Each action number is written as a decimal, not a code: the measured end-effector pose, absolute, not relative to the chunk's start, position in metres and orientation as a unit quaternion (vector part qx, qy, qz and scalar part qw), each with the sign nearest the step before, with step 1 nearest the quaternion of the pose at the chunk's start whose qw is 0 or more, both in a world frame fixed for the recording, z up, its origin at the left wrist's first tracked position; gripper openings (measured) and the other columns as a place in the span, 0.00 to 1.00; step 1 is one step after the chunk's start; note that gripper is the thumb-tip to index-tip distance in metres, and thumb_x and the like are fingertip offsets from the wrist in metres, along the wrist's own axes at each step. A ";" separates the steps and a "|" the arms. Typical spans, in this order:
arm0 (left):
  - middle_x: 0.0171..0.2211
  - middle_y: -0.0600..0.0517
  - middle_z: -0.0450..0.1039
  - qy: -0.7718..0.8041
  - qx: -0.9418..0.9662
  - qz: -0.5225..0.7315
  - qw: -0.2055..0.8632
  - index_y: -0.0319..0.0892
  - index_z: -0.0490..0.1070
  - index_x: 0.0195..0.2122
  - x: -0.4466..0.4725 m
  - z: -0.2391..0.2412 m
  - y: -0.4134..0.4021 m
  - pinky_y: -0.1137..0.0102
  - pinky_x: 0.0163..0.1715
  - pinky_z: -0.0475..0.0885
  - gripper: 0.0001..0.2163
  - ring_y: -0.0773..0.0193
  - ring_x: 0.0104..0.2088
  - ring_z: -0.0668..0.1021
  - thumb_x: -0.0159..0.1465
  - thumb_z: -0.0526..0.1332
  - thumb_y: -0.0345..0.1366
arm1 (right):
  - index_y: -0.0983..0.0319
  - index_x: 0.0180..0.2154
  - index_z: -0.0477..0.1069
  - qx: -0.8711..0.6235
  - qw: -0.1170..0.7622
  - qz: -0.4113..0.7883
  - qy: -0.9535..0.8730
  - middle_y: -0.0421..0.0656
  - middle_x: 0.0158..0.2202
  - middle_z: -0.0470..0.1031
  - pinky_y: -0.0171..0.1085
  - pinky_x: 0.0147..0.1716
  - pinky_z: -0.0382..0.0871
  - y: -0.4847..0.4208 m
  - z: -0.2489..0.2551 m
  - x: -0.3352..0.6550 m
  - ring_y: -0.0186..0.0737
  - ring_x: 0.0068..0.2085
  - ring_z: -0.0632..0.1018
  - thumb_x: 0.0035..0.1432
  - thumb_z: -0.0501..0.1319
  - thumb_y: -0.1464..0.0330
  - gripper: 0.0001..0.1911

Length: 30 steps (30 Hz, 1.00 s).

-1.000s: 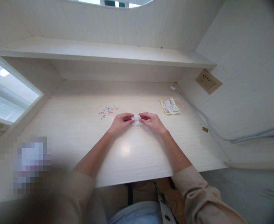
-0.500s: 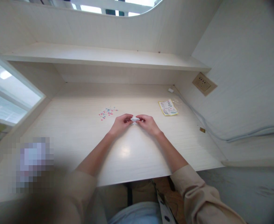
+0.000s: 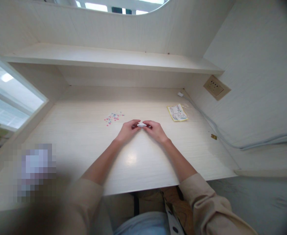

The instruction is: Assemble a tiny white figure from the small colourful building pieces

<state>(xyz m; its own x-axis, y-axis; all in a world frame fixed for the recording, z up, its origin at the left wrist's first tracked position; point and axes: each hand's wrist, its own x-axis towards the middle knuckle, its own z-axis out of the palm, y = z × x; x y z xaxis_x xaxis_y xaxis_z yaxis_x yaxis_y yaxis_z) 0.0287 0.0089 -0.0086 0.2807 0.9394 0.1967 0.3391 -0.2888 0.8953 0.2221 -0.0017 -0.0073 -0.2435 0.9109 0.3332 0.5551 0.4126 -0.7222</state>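
A small white object (image 3: pixel 141 124) is pinched between my two hands above the middle of the desk. It is too small for me to make out its kind. My left hand (image 3: pixel 129 130) grips its left end with thumb and fingers. On the other end, my right hand (image 3: pixel 155 129) holds it the same way. To the left of my left hand lies a scatter of tiny pink, blue and white pieces (image 3: pixel 113 118). A printed card with a yellow border (image 3: pixel 177 113), beside some clear plastic, lies beyond my right hand.
Grey cables (image 3: pixel 228 143) run along the right wall below a beige wall socket (image 3: pixel 217 87). A small brass-coloured piece (image 3: pixel 214 136) lies near the desk's right side. A shelf (image 3: pixel 119 62) spans the back. Something pixelated (image 3: pixel 36 166) sits at the left.
The white object has turned a little between my fingers, and its lower part no longer shows beneath them. Both hands stay in nearly the same place.
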 end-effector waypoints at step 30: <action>0.44 0.45 0.74 0.577 0.686 0.401 0.190 0.38 0.69 0.50 -0.070 0.048 -0.099 0.67 0.35 0.78 0.18 0.63 0.38 0.78 0.59 0.63 0.37 | 0.60 0.56 0.67 -0.480 0.402 0.208 -0.752 0.50 0.49 0.76 0.45 0.41 0.74 -0.048 0.031 0.239 0.47 0.45 0.78 0.52 0.67 0.59 0.31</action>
